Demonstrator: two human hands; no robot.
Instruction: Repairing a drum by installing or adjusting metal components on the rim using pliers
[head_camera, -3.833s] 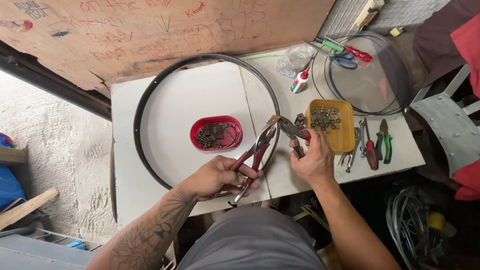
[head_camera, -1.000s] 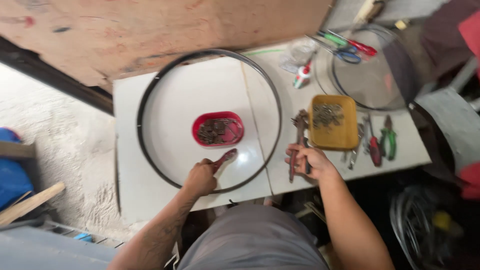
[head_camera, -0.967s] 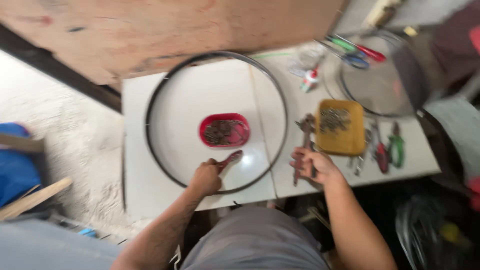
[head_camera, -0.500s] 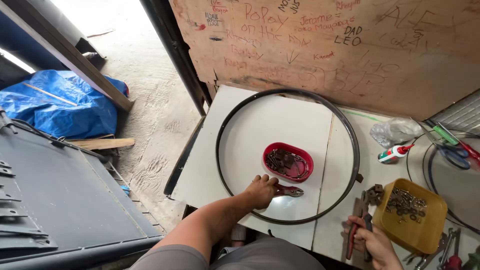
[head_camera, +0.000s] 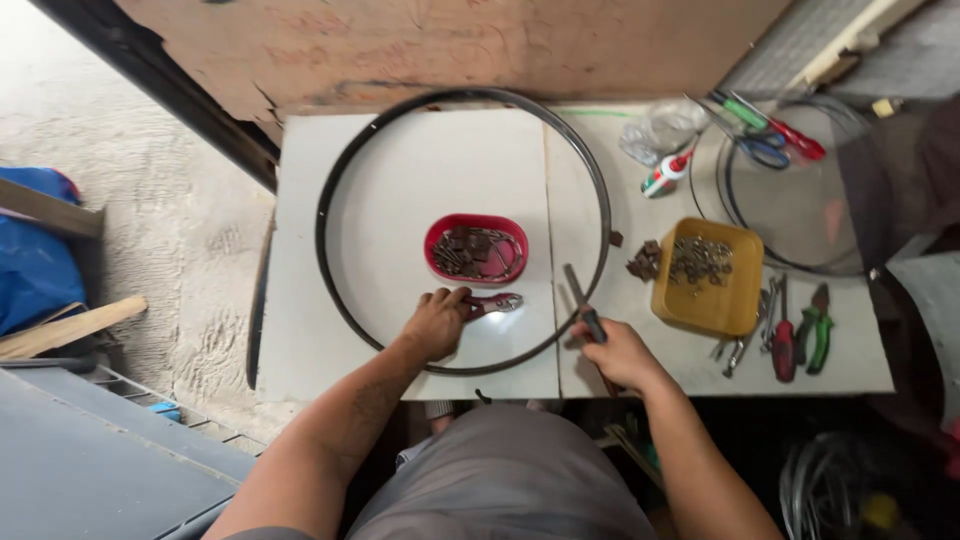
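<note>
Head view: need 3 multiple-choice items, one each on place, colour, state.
1. Where is the red bowl?
A. inside the black rim
B. on the floor
C. on the yellow tray

2. What colour is the tray holding small metal parts?
A. blue
B. yellow
C. white

3. What is the right hand doing?
A. lying empty
B. gripping a slim tool
C. lifting the scissors

Answers: 1 A, the rim circles the bowl on the white table; 2 B, tray is yellow; 3 B, fingers wrap the tool's handle.
</note>
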